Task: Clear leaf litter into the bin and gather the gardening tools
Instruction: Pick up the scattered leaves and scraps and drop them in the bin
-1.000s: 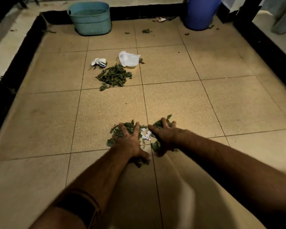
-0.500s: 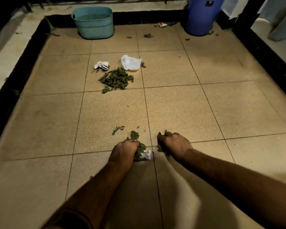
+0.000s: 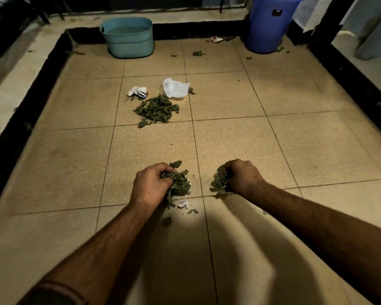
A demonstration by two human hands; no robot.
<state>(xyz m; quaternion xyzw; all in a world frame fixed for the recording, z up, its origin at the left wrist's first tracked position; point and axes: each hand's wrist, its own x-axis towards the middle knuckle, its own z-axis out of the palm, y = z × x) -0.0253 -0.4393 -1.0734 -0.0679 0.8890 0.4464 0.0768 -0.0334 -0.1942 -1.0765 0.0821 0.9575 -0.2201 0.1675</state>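
Observation:
My left hand [image 3: 151,185] grips a clump of green leaves [image 3: 179,183] just above the tiled floor. A second clump of leaves [image 3: 219,184] is held in my right hand [image 3: 242,177], a little apart from the left. Below my hands lie a few loose leaf scraps [image 3: 167,221] and a white paper bit [image 3: 183,203]. Farther off, a leaf pile [image 3: 156,110] sits mid-floor. The teal basket [image 3: 128,38] stands at the back left, the blue bin [image 3: 267,25] at the back right.
A white plastic bag [image 3: 175,88] and crumpled paper [image 3: 138,91] lie beside the far pile. Scattered leaves [image 3: 198,53] and a paper scrap [image 3: 216,39] lie near the back wall. A black raised border [image 3: 20,113] edges the floor on left, back and right.
Both hands went from flat on the near leaf pile to curled fists holding leaves, and have lifted and moved apart. A few scraps stayed on the floor.

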